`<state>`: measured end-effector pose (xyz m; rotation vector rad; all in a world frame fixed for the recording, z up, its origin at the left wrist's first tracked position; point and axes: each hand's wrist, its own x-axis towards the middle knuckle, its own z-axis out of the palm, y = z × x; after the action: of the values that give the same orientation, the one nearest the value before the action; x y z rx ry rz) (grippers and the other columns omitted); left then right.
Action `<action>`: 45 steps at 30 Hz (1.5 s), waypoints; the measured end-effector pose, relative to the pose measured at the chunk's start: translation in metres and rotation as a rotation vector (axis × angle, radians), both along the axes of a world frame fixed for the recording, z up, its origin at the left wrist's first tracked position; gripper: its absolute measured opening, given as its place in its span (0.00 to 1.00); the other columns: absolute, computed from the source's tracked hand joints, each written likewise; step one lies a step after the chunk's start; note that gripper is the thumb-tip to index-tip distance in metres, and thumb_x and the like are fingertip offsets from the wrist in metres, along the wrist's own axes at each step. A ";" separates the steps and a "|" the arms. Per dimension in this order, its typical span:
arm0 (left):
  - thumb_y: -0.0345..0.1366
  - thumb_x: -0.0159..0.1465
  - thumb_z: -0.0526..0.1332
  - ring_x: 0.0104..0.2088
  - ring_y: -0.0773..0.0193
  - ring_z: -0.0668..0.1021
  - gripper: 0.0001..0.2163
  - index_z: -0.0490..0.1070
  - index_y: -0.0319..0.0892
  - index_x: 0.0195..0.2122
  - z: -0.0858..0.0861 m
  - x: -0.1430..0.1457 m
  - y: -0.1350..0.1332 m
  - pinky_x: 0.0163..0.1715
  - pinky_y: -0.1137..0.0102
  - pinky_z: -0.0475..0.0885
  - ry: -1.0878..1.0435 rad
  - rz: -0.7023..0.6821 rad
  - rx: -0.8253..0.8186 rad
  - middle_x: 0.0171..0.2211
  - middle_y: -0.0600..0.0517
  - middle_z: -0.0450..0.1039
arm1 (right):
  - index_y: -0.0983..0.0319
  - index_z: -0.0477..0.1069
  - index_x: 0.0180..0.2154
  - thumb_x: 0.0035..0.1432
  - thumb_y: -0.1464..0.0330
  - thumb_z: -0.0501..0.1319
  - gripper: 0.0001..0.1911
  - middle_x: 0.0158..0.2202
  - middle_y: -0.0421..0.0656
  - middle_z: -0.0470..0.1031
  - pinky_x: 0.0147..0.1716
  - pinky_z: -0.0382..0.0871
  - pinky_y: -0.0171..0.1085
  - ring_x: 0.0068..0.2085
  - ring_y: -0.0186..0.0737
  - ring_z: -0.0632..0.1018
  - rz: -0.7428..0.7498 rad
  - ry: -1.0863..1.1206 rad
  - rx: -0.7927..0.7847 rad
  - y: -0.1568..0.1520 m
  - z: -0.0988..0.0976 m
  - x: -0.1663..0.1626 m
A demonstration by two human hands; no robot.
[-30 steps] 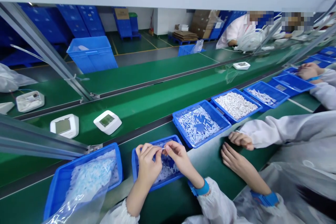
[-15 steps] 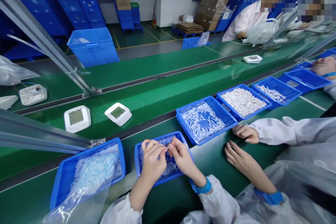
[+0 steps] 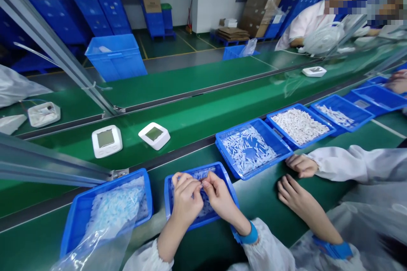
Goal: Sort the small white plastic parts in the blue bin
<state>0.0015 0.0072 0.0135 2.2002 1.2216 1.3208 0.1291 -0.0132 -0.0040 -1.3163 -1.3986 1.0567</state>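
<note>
Head view, hands: the left hand (image 3: 187,197) and right hand (image 3: 219,197) are meeting above the middle tray (image 3: 167,197), fingers pinching narrow and apparently holding one small piece (image 3: 201,182) between them.
Small piece: it is mostly hiding behind the fingertips, so its shape and seating cannot be told.
Slip risk: a loosening pinch could be dropping it among the loose pieces (image 3: 208,209) below, where finding it looks hard.
Snag risk: a clear bag (image 3: 119,207) is draping over the near side of the left tray (image 3: 71,224); the left sleeve (image 3: 149,258), lying close, could be catching it and spilling the contents.
Edges: the wrists are crossing the near rim; the right tray (image 3: 274,137) is sitting just beside, on the far right.
Open room: the surface (image 3: 263,199) is offering space to the right, with a co-worker's hand (image 3: 295,197) bounding it.
</note>
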 end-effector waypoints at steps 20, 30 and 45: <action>0.27 0.62 0.59 0.31 0.65 0.74 0.07 0.74 0.43 0.29 0.003 -0.002 0.003 0.42 0.61 0.59 -0.064 0.036 -0.003 0.29 0.56 0.78 | 0.62 0.66 0.31 0.61 0.55 0.57 0.16 0.21 0.35 0.60 0.24 0.56 0.33 0.23 0.31 0.62 -0.099 0.317 -0.023 0.004 0.003 0.002; 0.27 0.61 0.60 0.31 0.65 0.74 0.07 0.74 0.44 0.29 0.002 -0.002 0.005 0.42 0.61 0.59 -0.063 0.033 0.010 0.28 0.57 0.78 | 0.62 0.66 0.26 0.58 0.54 0.59 0.18 0.20 0.36 0.60 0.24 0.56 0.33 0.23 0.31 0.62 -0.112 0.291 -0.046 0.004 0.003 0.003; 0.29 0.63 0.60 0.33 0.65 0.74 0.04 0.73 0.44 0.32 0.003 -0.003 0.005 0.43 0.61 0.58 -0.032 -0.014 -0.027 0.31 0.56 0.78 | 0.62 0.66 0.26 0.58 0.54 0.59 0.19 0.20 0.36 0.61 0.24 0.56 0.33 0.23 0.32 0.62 -0.155 0.257 -0.058 0.006 -0.001 0.005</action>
<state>-0.0010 0.0118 0.0169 2.1564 1.2030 1.3217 0.1340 -0.0074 -0.0049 -1.2589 -1.0655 1.1235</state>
